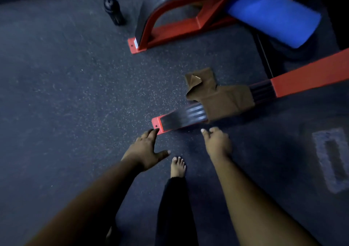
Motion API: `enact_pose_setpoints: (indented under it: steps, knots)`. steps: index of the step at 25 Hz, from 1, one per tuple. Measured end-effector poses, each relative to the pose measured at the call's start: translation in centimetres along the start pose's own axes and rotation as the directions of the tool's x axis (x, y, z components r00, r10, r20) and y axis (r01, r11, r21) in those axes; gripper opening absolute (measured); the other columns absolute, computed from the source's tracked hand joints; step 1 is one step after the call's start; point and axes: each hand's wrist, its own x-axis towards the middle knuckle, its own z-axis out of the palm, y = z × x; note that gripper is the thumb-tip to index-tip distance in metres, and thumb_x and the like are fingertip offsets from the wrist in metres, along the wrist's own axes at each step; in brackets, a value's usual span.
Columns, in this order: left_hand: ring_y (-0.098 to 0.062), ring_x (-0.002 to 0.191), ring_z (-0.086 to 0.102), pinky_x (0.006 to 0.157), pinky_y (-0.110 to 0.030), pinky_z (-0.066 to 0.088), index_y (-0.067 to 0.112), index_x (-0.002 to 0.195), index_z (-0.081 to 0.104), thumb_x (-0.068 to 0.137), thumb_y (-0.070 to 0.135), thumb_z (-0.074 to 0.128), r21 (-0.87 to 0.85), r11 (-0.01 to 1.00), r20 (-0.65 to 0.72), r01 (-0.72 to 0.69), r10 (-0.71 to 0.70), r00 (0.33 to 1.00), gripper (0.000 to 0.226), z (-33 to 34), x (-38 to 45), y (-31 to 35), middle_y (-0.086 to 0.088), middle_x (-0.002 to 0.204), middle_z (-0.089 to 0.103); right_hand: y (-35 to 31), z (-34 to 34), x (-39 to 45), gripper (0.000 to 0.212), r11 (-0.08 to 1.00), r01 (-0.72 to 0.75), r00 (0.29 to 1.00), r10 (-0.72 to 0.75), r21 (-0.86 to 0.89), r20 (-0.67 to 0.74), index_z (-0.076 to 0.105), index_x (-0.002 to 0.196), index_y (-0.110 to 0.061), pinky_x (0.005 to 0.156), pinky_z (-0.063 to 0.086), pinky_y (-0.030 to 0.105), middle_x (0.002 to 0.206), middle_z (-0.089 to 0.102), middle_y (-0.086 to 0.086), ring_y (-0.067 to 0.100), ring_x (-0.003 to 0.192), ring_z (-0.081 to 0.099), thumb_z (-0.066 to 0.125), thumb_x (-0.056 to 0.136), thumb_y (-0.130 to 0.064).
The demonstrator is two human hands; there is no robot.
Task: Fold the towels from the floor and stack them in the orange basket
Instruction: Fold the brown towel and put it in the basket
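brown towel [222, 98] lies crumpled over the ridged black foot pad of a red machine frame [309, 79], one corner flipped up. both arms reach toward it, neither touching. left hand [145, 151] hangs with fingers straight and spread, holding nothing, near the frame's red end. right hand [217, 142] has fingers loosely curled, also holding nothing. dark bottle [113, 9] stands far off on the speckled floor [66, 85]. blue roller pad [273, 13] sits beyond.
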Motion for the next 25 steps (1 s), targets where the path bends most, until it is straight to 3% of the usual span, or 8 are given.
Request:
enact_pose_setpoints:
  steps: [6, 14, 19, 22, 25]
  knots:
    - [-0.031, 0.151, 0.027, 0.121, -0.046, 0.030, 0.024, 0.163, 0.012, 0.087, 0.068, 0.061, 0.032, 0.998, 0.027, 0.050, -0.051, 0.998, 0.100, 3.4, 9.2, 2.0, -0.005, 0.169, 0.017, 0.0, 2.3, 9.6, 0.040, 0.963, 0.076, 0.995, -0.058, -0.258, 0.079, 0.065, 0.106, -0.014, 0.070, 0.050, 0.038, 0.109, 0.069, 0.015, 0.035, 0.101, 0.067, 0.059, 0.097, -0.052]
    - [-0.029, 0.152, 0.026, 0.120, -0.045, 0.031, 0.025, 0.163, 0.009, 0.089, 0.068, 0.058, 0.014, 0.996, 0.037, 0.085, -0.086, 0.996, 0.098, 5.7, 9.3, 1.3, -0.001, 0.170, 0.015, 1.1, 3.4, 11.5, 0.019, 0.796, 0.316, 0.943, -0.325, -0.516, 0.076, 0.061, 0.109, -0.011, 0.074, 0.047, 0.035, 0.109, 0.071, 0.011, 0.032, 0.097, 0.068, 0.046, 0.103, -0.022]
    - [-0.027, 0.153, 0.024, 0.122, -0.043, 0.028, 0.023, 0.163, 0.013, 0.088, 0.069, 0.058, -0.121, 0.981, -0.069, 0.149, -0.158, 0.985, 0.099, 2.9, 1.2, 0.1, -0.003, 0.169, 0.017, -5.0, -2.2, 5.3, 0.023, 0.813, 0.484, 0.872, -0.478, -0.324, 0.104, 0.060, 0.104, -0.011, 0.074, 0.046, 0.038, 0.107, 0.068, 0.013, 0.036, 0.098, 0.065, 0.048, 0.099, -0.029]
    - [-0.025, 0.154, 0.021, 0.123, -0.037, 0.025, 0.020, 0.162, 0.015, 0.088, 0.067, 0.061, -0.268, 0.943, -0.163, 0.197, -0.246, 0.955, 0.099, 0.1, -8.4, -1.1, -0.005, 0.169, 0.017, -10.4, -5.7, -3.5, 0.022, 0.720, 0.652, 0.757, -0.637, -0.237, 0.146, 0.060, 0.095, -0.013, 0.072, 0.047, 0.040, 0.101, 0.070, 0.012, 0.037, 0.095, 0.066, 0.051, 0.096, -0.032]
    - [-0.025, 0.154, 0.020, 0.122, -0.039, 0.026, 0.020, 0.163, 0.014, 0.089, 0.067, 0.061, -0.385, 0.893, -0.245, 0.232, -0.342, 0.907, 0.099, -1.3, -20.4, -2.8, -0.005, 0.169, 0.016, -15.3, -8.0, -14.2, 0.021, 0.590, 0.766, 0.641, -0.730, -0.255, 0.238, 0.059, 0.094, -0.014, 0.072, 0.046, 0.040, 0.102, 0.070, 0.013, 0.037, 0.096, 0.065, 0.050, 0.097, -0.033]
